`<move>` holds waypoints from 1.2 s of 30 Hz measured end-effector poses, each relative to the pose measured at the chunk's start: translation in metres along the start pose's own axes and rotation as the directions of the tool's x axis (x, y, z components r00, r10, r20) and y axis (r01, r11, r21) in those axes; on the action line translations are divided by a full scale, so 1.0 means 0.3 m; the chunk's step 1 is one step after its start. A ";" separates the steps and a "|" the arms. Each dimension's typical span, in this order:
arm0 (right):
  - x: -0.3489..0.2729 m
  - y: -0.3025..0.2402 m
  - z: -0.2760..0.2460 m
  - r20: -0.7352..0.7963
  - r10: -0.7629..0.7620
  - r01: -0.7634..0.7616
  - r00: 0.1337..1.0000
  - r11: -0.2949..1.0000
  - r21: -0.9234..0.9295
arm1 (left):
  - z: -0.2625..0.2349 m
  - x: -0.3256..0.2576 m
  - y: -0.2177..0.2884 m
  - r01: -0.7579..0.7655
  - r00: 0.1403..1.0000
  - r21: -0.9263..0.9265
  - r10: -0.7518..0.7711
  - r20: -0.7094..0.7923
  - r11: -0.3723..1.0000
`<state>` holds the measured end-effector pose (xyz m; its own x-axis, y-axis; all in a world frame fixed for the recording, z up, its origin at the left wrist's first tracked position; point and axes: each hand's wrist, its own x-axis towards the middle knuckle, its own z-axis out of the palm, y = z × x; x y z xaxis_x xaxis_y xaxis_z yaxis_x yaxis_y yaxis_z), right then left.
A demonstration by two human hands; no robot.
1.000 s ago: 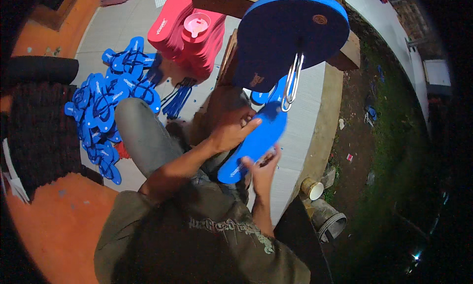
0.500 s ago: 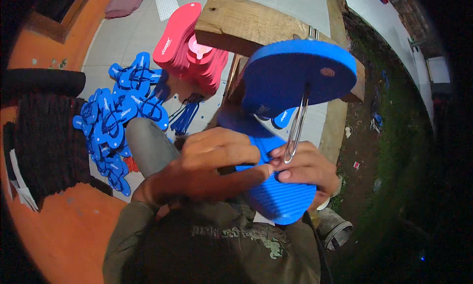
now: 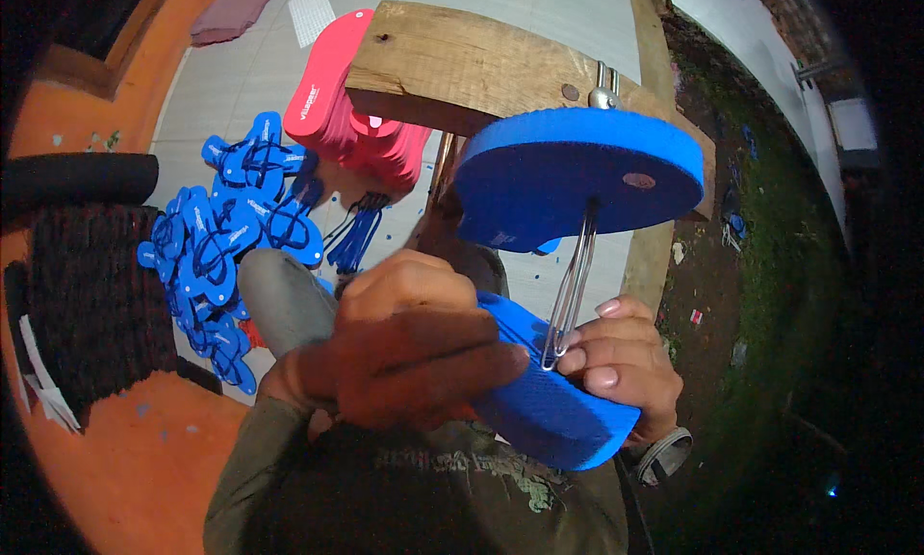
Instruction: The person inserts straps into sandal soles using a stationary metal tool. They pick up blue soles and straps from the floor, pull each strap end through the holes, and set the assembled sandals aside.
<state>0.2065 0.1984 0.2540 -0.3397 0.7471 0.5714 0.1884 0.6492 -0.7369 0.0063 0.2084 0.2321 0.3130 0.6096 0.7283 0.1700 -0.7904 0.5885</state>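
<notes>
In front of my body I hold a blue flip-flop sole (image 3: 558,420), tilted with its ribbed side partly up. My left hand (image 3: 414,343) is closed on its left edge, thumb along the top. My right hand (image 3: 630,367) has curled fingers at the right edge, close to the tip of a thin looped metal rod (image 3: 570,314). Whether a strap is between those fingers is hidden. The rod comes down through a second blue sole (image 3: 568,175), which hangs below the wooden beam (image 3: 462,59).
Assembled blue flip-flops (image 3: 217,242) are heaped on the tiles at left. Behind them stands a stack of red soles (image 3: 332,88), with blue straps (image 3: 356,235) nearby. A dark woven seat (image 3: 91,305) is at far left. Soil and grass (image 3: 770,295) lie at right.
The held sole has tilted and shifted lower. My right hand has moved right, its fingers lifting from the sole's top toward the rod tip. My left hand stays on the sole.
</notes>
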 end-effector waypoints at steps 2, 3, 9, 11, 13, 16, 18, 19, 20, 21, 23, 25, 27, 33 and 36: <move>-0.002 -0.011 -0.003 -0.015 0.075 -0.074 0.997 0.997 0.029 | -0.007 -0.014 0.000 0.025 0.998 -0.072 -0.021 0.065 0.997; 0.000 -0.026 0.002 -0.046 0.123 -0.121 0.991 0.991 0.055 | 0.000 -0.001 0.000 0.041 0.999 0.002 -0.041 -0.010 0.999; 0.023 0.011 0.056 -0.404 -0.165 -0.018 0.900 0.911 -0.412 | 0.059 0.087 -0.018 0.133 0.929 0.394 0.023 -0.368 0.910; 0.054 0.084 0.098 -0.494 -0.350 0.063 0.796 0.860 -0.507 | 0.066 0.073 -0.054 0.079 0.892 0.487 0.157 -0.424 0.870; 0.036 0.117 0.111 -0.560 -0.308 0.005 0.769 0.879 -0.477 | 0.091 0.048 -0.062 0.074 0.866 0.468 0.176 -0.468 0.881; 0.026 0.194 0.110 -0.589 -0.354 0.037 0.727 0.876 -0.480 | 0.145 -0.011 -0.133 0.095 0.882 0.235 0.027 -0.471 0.967; 0.077 0.212 0.089 -0.565 -0.418 0.006 0.712 0.808 -0.589 | 0.158 0.047 -0.230 0.118 0.877 0.463 0.126 -0.463 0.879; 0.113 0.209 0.087 -0.547 -0.429 -0.046 0.719 0.756 -0.653 | 0.153 0.065 -0.227 0.129 0.849 0.456 0.139 -0.510 0.880; 0.126 0.209 0.083 -0.528 -0.440 -0.097 0.727 0.695 -0.713 | 0.142 0.079 -0.221 0.138 0.818 0.449 0.154 -0.554 0.883; 0.084 0.219 0.085 -0.530 -0.432 -0.114 0.730 0.687 -0.718 | 0.128 0.042 -0.269 0.112 0.840 0.386 0.121 -0.530 0.916; 0.062 0.206 0.101 -0.668 -0.314 -0.180 0.675 0.807 -0.562 | 0.034 -0.017 -0.288 0.237 0.830 0.299 -0.033 -0.557 0.924; -0.031 0.208 0.162 -0.728 -0.215 -0.094 0.652 0.929 -0.358 | -0.037 -0.180 -0.448 0.441 0.721 0.114 -0.276 -0.636 0.890; -0.261 0.313 0.284 -0.746 0.068 -0.188 0.662 0.979 -0.077 | -0.029 -0.458 -0.675 0.655 0.700 0.316 -0.395 -0.594 0.686; -0.483 0.364 0.488 -0.027 0.442 -0.440 0.896 0.883 -0.165 | 0.098 -1.124 -0.949 0.767 0.381 0.635 -0.862 -0.335 0.093; -0.483 0.342 0.492 0.002 0.673 -0.672 0.739 0.739 -0.044 | 0.137 -1.133 -0.945 0.744 0.329 0.665 -0.901 -0.282 0.064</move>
<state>0.1390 0.1357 0.0423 -0.1265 0.9892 -0.0744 0.4081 -0.0165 -0.9128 -0.1098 0.2227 -0.1967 -0.3137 0.9300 -0.1918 0.8651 0.3632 0.3461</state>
